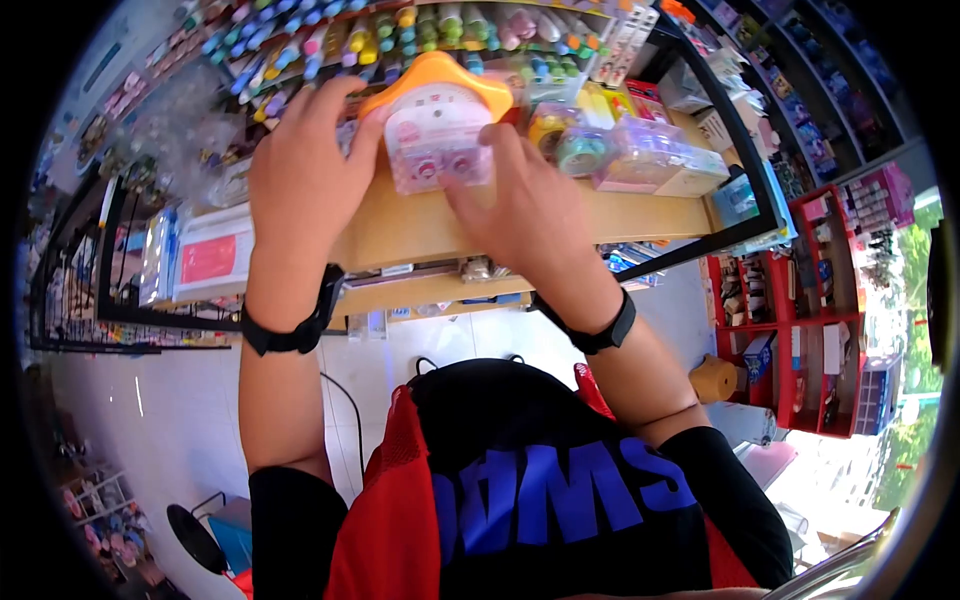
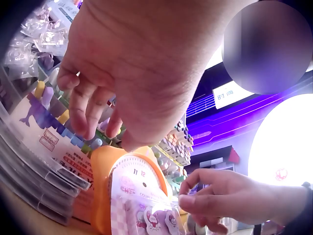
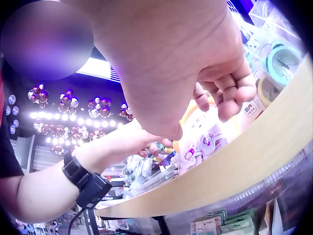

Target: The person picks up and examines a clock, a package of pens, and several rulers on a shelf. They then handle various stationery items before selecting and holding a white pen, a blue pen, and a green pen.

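A toy clock pack [image 1: 435,125] with an orange star-shaped frame, a white dial and a clear pink blister stands upright on the wooden shelf [image 1: 420,230]. My left hand [image 1: 345,125] grips its left edge, with the fingers behind the orange frame [image 2: 105,186] and the thumb at the top. My right hand [image 1: 490,165] pinches the pack's right side at the clear plastic. In the left wrist view the right hand [image 2: 188,198] touches the blister's edge. In the right wrist view the pack [image 3: 205,139] sits on the shelf below my right hand [image 3: 210,100], with the left hand [image 3: 146,144] behind it.
Rows of coloured markers [image 1: 400,30] fill the rack behind the pack. Tape rolls [image 1: 580,150] and clear plastic boxes [image 1: 660,160] lie to its right on the shelf. Flat clear packets [image 2: 29,161] are stacked at the left. A red display shelf [image 1: 810,300] stands at the right.
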